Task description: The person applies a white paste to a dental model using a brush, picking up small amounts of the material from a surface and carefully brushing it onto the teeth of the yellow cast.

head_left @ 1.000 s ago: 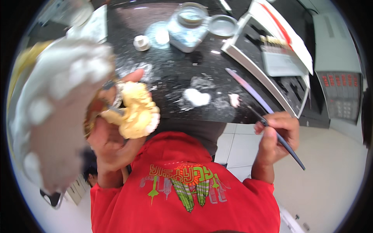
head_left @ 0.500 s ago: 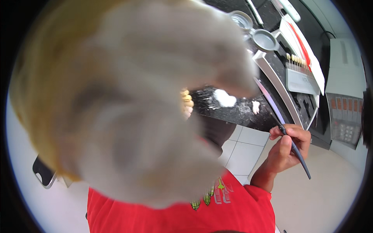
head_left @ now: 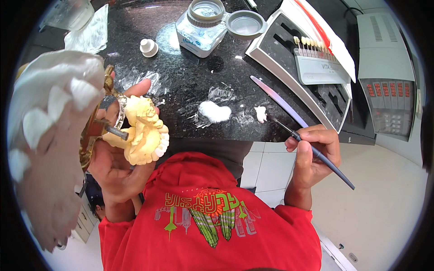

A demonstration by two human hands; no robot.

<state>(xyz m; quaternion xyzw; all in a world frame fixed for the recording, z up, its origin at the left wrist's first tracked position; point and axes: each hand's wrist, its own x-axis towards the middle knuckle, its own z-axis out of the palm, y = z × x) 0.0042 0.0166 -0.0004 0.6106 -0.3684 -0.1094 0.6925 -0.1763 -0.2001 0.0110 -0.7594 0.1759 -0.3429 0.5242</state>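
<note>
Yellow plaster dental cast [head_left: 143, 135] sits gripped in left hand [head_left: 113, 167]; right hand [head_left: 312, 156] pinches thin dark brush [head_left: 316, 151] near white-labelled clear jar [head_left: 201, 29], behind it on the black counter [head_left: 190, 81].

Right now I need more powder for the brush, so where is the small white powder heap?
In the head view, the small white powder heap lies on the black speckled stone counter, left of the thin dark brush.

- Single head-worn fisheye view, looking steeply down over the red printed shirt [head_left: 208, 226].
- Close to the black speckled stone counter [head_left: 190, 77]; edges bend outward.
</note>
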